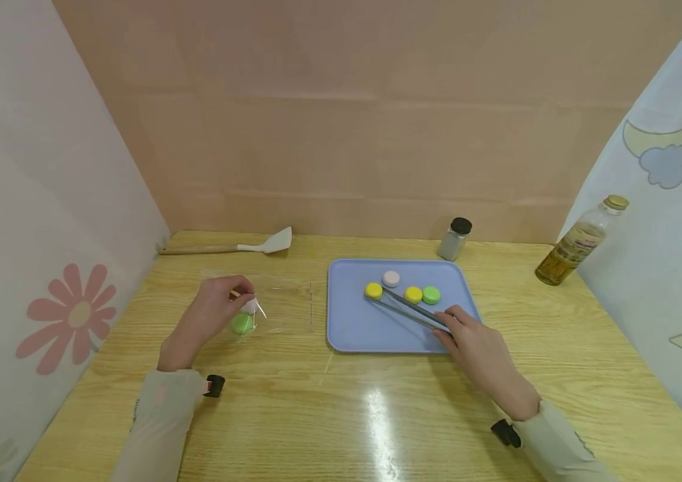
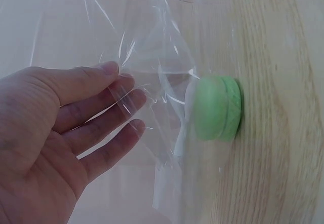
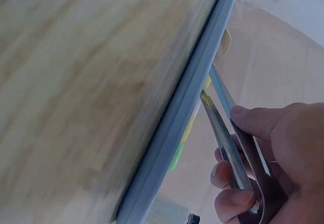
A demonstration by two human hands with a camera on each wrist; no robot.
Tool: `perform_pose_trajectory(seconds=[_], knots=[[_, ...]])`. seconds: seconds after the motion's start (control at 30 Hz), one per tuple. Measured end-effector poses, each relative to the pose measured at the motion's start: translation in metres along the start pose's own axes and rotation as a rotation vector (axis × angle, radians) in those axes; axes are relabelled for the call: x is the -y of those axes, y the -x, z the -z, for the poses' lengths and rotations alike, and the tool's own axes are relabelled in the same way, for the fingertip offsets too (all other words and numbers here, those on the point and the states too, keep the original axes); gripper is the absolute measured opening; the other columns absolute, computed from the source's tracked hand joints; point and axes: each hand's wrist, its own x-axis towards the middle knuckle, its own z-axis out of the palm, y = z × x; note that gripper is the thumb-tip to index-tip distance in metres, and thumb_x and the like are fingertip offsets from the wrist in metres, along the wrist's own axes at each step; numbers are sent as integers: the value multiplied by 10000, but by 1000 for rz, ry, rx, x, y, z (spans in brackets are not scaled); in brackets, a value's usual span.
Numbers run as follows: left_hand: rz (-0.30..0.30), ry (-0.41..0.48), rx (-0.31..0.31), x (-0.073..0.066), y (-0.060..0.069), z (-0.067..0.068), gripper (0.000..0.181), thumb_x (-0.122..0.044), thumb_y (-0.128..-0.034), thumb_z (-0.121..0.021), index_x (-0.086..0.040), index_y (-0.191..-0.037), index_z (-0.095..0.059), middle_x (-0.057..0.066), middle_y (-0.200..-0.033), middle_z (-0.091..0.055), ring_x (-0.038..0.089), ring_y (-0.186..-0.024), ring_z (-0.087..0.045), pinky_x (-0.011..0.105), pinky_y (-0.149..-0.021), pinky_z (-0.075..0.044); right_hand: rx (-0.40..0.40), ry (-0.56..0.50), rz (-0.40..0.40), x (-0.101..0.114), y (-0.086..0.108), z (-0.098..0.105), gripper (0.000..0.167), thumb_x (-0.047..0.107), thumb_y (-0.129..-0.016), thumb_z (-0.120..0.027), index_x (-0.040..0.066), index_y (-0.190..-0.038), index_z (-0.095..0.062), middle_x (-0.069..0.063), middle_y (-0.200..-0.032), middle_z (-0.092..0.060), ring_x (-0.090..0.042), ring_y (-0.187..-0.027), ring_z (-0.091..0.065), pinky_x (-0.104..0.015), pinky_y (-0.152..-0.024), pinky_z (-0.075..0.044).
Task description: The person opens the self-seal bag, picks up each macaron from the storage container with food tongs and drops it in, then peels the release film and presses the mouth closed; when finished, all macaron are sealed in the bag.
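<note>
My left hand (image 1: 215,310) pinches the edge of a clear plastic bag (image 2: 147,77) between thumb and fingers. Inside the bag, a green macaron (image 2: 217,107) and a pale one (image 1: 248,306) lie together at the left. My right hand (image 1: 485,351) grips metal tongs (image 1: 415,309) over the blue tray (image 1: 353,335). The tong tips are at the leftmost yellow macaron (image 1: 373,290); whether they pinch it I cannot tell. Also on the tray are a pale pink macaron (image 1: 391,278), a second yellow one (image 1: 413,295) and a green one (image 1: 432,295).
A spatula (image 1: 265,246) with a wooden handle lies at the back left. Behind the tray stands a small black-capped jar (image 1: 454,239). An oil bottle (image 1: 581,241) is at the back right. Patterned cloth hangs at both sides, with a brown backdrop behind the table (image 1: 292,428).
</note>
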Motion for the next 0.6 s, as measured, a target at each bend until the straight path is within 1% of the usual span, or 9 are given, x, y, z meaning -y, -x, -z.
perform_pose_trajectory(seconds=[0.13,0.23,0.4,0.47,0.6], knots=[[1,1,-1,0,0,0,78,-93,-971,-697,-19,-956,-717,56,-933,-728,219,-818,-676,427,-749,-565,-1,-9,5,-1,1,-2,255,106,-864,-813,9,-1085,-731,-38,-976,-644,-76,-623,-526,-235,-445,-409],[-12,-3,-3,0,0,-1,56,-75,-958,-708,-20,-952,-718,63,-927,-729,218,-812,-681,429,-746,-571,-6,-17,11,-3,3,-3,254,99,-859,-816,12,-1081,-731,-36,-976,-643,-70,-622,-518,-231,-448,-407],[-20,-14,-6,0,-1,-1,68,-79,-957,-711,-12,-948,-717,64,-918,-728,225,-802,-692,431,-737,-579,-28,-25,34,-4,4,-3,261,96,-850,-823,7,-1077,-729,-39,-979,-643,-64,-618,-509,-226,-451,-407],[-18,-17,-7,1,-1,-1,90,-93,-962,-708,-5,-946,-714,64,-917,-727,227,-800,-694,430,-734,-581,-39,-26,44,-4,5,-3,267,98,-844,-826,5,-1075,-729,-40,-983,-645,-67,-624,-517,-228,-455,-414],[-15,-20,-8,1,-1,-1,76,-92,-961,-709,-17,-944,-714,66,-920,-727,232,-802,-699,429,-733,-584,-53,-26,66,-3,4,-1,293,112,-826,-836,14,-1083,-734,-30,-997,-653,-70,-635,-540,-225,-455,-420]])
